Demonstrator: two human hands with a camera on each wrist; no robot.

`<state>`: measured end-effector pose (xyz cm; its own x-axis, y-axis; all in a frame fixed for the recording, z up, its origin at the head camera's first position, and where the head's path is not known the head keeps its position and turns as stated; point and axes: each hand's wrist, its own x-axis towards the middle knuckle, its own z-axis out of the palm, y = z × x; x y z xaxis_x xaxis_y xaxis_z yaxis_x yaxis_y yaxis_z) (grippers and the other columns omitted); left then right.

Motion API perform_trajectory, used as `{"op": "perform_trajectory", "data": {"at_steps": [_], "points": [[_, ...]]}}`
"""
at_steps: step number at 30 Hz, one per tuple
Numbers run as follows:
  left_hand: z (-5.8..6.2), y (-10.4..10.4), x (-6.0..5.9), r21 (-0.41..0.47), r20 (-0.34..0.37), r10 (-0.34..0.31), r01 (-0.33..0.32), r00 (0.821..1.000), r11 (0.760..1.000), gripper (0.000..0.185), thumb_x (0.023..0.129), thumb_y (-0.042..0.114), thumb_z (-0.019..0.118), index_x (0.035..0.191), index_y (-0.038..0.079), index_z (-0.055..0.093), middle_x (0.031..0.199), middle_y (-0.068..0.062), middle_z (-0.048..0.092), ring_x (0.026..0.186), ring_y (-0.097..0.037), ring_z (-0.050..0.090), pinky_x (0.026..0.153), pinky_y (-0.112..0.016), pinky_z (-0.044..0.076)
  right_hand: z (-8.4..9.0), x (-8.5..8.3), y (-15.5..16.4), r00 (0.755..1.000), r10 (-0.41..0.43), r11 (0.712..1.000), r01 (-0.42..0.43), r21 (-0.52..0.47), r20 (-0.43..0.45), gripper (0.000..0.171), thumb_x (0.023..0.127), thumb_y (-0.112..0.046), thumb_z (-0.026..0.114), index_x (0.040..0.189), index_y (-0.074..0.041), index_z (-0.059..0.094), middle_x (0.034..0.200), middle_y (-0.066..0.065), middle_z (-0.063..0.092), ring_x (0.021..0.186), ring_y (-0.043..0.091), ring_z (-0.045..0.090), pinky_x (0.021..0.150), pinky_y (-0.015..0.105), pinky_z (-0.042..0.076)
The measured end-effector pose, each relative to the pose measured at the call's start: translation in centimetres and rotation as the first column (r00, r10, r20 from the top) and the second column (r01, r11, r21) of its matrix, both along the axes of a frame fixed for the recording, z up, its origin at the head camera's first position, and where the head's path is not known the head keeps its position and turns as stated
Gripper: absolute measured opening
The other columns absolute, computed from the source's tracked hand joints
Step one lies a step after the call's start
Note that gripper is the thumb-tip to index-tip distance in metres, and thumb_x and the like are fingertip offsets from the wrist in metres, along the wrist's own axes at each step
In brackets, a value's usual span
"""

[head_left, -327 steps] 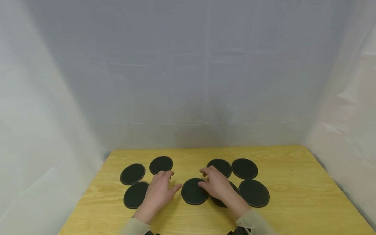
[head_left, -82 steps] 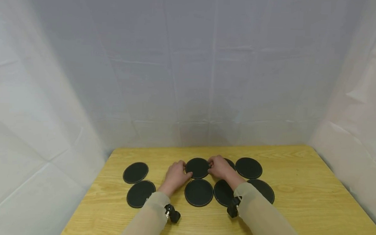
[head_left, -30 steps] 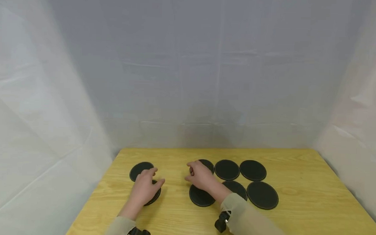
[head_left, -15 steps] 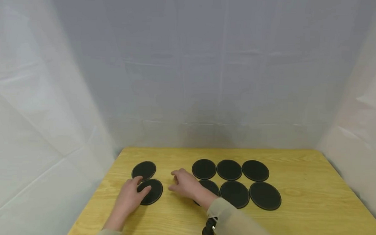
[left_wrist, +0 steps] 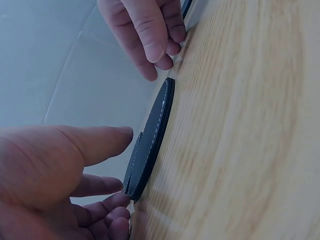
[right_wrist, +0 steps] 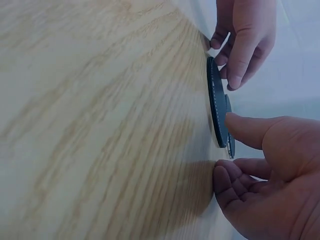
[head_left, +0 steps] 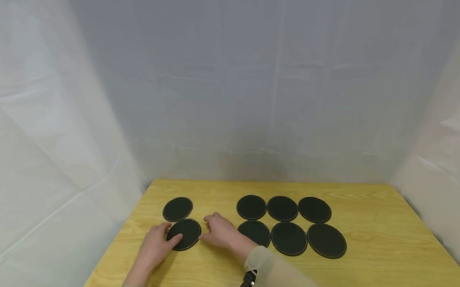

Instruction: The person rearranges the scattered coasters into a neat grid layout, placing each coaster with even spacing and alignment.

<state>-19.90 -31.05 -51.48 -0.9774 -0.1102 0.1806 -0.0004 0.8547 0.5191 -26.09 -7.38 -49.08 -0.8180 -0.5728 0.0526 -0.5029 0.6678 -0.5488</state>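
Observation:
A round black coaster [head_left: 190,234] with pale stitching round its rim lies on the wooden table at left. My left hand [head_left: 153,247] reaches its left side, fingertips right at the rim and thumb over its face. On the other side my right hand [head_left: 222,232] hovers near the rim, fingers loosely bent. Both wrist views show the coaster [left_wrist: 156,132] between the hands, flat and edge-on, with thumb and fingers spread apart. Behind it lies a second coaster [head_left: 177,208], close to the first one's far rim.
Several more black coasters form a block of two rows to the right, including the far-row coaster [head_left: 252,206] and the near-row coaster [head_left: 326,240]. My right forearm passes in front of the near row's left coaster [head_left: 254,231]. White sheeting [head_left: 231,97] encloses the table [head_left: 379,233].
Earlier, both hands held a coaster at the block's far left; it now lies there, released. Since then both hands have moved left and toward me, to either side of the near left coaster.

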Motion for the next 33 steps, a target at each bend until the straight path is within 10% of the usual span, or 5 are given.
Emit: {"op": "perform_trajectory", "data": {"at_steps": [3, 33], "points": [[1.6, 0.9, 0.8, 0.009, 0.052, 0.005, -0.005, 0.999, 1.000, 0.066, 0.099, 0.031, 0.084, 0.136, -0.019, 0.062, 0.121, -0.033, 0.069, 0.116, -0.052, 0.065, 0.103, -0.066, 0.051, -0.3, 0.1, -0.4, 1.000, -0.004, 0.999, 0.004, 0.040, -0.015, 0.059, 0.097, -0.032, 0.088, 0.142, 0.000, 0.069, 0.110, 0.005, 0.065, 0.095, 0.015, 0.064, 0.090, 0.032, 0.057], [0.8, 0.2, 0.5, 0.028, 0.064, 0.015, -0.017, 0.998, 0.999, 0.061, 0.095, 0.026, 0.088, 0.130, -0.016, 0.064, 0.123, -0.033, 0.068, 0.119, -0.052, 0.063, 0.103, -0.066, 0.049, -1.3, 0.4, -2.5, 0.991, -0.067, 0.988, 0.082, 0.131, -0.115, 0.054, 0.089, -0.041, 0.094, 0.129, -0.010, 0.076, 0.110, 0.004, 0.064, 0.099, 0.019, 0.064, 0.089, 0.034, 0.057]]}}
